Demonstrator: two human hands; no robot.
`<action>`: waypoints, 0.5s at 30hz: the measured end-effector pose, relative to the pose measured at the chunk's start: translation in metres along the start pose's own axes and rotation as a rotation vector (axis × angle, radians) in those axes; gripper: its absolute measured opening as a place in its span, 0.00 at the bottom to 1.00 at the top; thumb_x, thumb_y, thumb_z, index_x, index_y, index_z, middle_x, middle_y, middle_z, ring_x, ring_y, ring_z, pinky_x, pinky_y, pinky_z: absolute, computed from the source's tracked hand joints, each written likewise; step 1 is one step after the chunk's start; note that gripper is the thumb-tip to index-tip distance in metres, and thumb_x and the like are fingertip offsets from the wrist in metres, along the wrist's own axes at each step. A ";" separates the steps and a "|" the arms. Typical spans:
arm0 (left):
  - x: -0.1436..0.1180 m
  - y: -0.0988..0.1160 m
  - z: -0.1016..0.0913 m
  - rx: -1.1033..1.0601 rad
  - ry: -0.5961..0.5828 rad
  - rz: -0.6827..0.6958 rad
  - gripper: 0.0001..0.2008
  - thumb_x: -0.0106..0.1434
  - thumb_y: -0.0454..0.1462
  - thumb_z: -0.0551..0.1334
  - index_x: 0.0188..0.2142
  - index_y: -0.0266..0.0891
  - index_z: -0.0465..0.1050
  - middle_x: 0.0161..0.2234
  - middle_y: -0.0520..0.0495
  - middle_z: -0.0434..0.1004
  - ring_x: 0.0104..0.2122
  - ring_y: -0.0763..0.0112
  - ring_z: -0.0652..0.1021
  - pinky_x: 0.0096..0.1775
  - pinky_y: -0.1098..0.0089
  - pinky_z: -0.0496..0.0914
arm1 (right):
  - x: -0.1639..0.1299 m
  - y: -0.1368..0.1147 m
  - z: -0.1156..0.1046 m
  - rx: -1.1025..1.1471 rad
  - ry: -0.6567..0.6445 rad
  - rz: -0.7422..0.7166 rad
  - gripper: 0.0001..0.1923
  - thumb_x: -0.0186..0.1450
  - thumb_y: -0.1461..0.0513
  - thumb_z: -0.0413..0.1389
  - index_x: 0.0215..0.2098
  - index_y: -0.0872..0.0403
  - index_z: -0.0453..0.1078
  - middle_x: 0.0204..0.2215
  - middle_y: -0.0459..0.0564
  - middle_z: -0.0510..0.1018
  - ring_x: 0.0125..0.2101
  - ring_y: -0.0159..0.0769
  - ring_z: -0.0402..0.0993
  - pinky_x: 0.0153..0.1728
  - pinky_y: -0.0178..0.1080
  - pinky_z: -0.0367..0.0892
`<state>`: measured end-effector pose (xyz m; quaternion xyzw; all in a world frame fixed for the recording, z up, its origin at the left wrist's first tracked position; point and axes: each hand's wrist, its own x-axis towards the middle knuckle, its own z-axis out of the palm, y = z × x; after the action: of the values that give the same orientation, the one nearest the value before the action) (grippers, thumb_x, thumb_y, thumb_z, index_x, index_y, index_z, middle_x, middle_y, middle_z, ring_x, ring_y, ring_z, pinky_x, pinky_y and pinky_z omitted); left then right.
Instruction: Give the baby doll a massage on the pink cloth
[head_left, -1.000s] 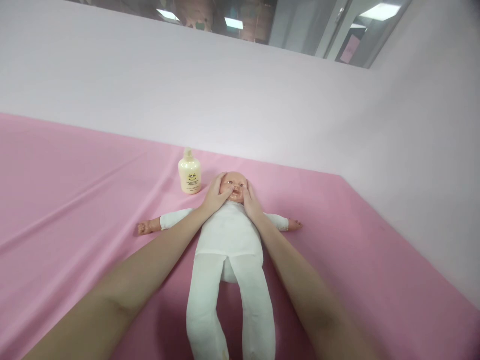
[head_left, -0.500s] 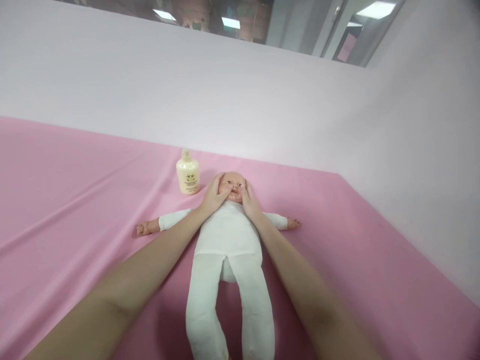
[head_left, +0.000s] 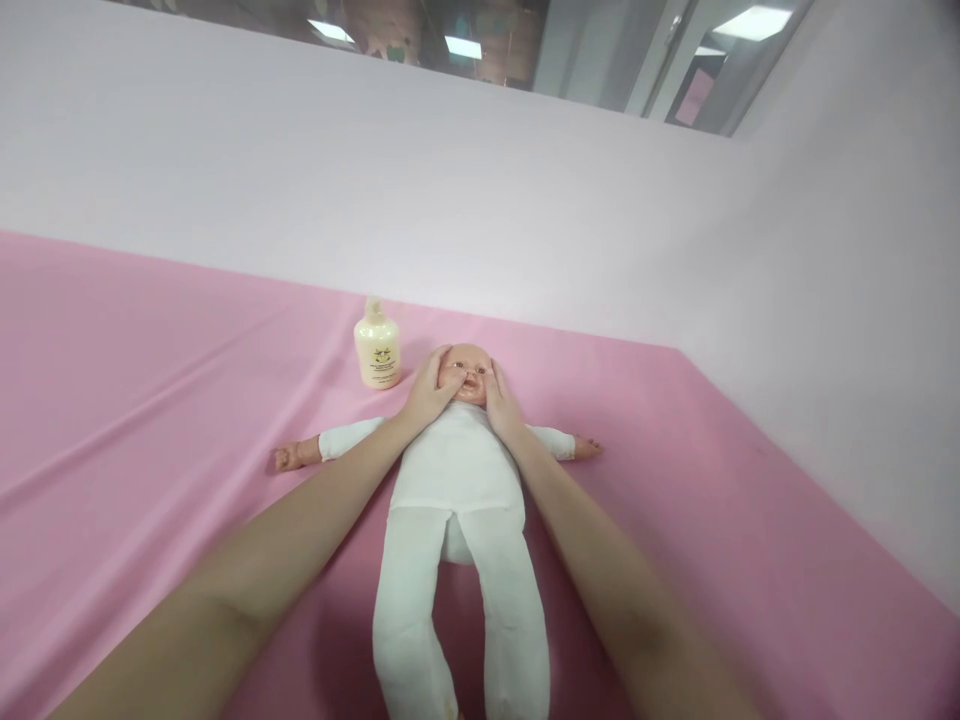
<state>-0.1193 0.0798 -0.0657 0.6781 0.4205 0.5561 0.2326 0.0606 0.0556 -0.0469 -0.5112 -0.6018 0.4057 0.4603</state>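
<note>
Landmark = doll [head_left: 457,470], lying face-up on the pink-covered bench [head_left: 150,400], legs toward the camera, head at the far end.

Nearest: both forearms run up along either side of doll's legs & torso. Further up, left hand [head_left: 429,392] is cupped flat vs. the doll's left-of-frame cheek, fingers spread, not clamped on anything; right hand [head_left: 501,402] likewise pressed on the other cheek, fingers apart, thumb near the mouth. So doll's head sits directly between the 2 hands, touched by both.

Step in hand, by my read: rubbing/massaging the doll's face w/ both palms. Next move prob. calls for light, even pressure & symmetrical strokes, keeping the head from rolling sideways.

Past the doll's head, just beyond & to the left: cream lotion bottle [head_left: 377,345], upright, apart from both hands. Behind it, pale wall [head_left: 525,200].
</note>
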 end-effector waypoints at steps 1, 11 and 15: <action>0.000 0.000 0.000 0.003 0.000 -0.002 0.34 0.70 0.53 0.63 0.69 0.41 0.63 0.69 0.34 0.68 0.69 0.49 0.70 0.72 0.46 0.61 | 0.001 0.001 0.000 0.001 -0.001 -0.008 0.51 0.70 0.30 0.42 0.80 0.49 0.46 0.80 0.48 0.51 0.79 0.40 0.46 0.79 0.49 0.40; -0.001 -0.001 0.001 -0.097 0.059 -0.055 0.29 0.79 0.55 0.48 0.67 0.42 0.67 0.70 0.38 0.69 0.71 0.56 0.68 0.75 0.48 0.57 | 0.012 0.015 0.002 0.046 0.073 -0.072 0.45 0.73 0.34 0.38 0.77 0.50 0.57 0.75 0.49 0.63 0.76 0.40 0.55 0.79 0.47 0.46; 0.001 -0.007 0.002 -0.113 0.088 -0.055 0.31 0.79 0.57 0.46 0.66 0.41 0.69 0.69 0.38 0.71 0.71 0.59 0.70 0.75 0.51 0.59 | 0.011 0.013 0.002 0.045 0.044 -0.078 0.42 0.74 0.34 0.37 0.78 0.43 0.55 0.75 0.44 0.64 0.77 0.40 0.53 0.79 0.50 0.44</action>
<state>-0.1195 0.0849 -0.0710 0.6271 0.4167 0.6015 0.2671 0.0611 0.0687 -0.0586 -0.4856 -0.6020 0.3894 0.5002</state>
